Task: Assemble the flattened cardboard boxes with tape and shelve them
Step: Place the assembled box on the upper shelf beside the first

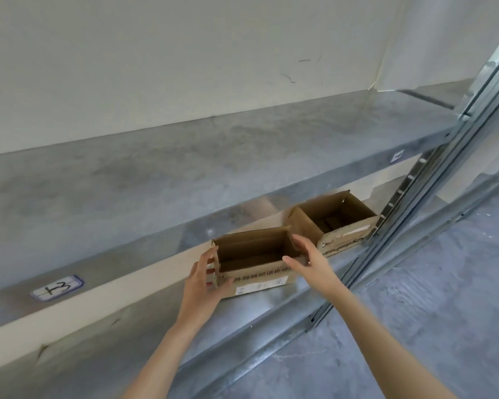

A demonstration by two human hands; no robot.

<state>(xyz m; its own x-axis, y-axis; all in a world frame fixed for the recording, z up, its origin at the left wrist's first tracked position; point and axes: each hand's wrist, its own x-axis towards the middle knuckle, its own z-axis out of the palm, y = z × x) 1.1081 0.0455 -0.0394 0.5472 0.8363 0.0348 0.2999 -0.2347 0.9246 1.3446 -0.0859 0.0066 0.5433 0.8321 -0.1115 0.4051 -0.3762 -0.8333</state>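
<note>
An open-topped brown cardboard box (257,279) with printed characters and a white label on its front sits at the front of the lower metal shelf (271,309). My left hand (200,280) grips its left end, fingers on the side wall and thumb on the front. My right hand (308,259) holds its right end, fingers over the far corner. A second open cardboard box (343,234) stands on the same shelf just to the right, a little further back.
The upper metal shelf (185,174) is bare, with a handwritten label (56,287) on its front edge and a small tag (396,155) further right. A slotted steel upright (432,180) rises at the right. The grey concrete floor (415,326) lies below right.
</note>
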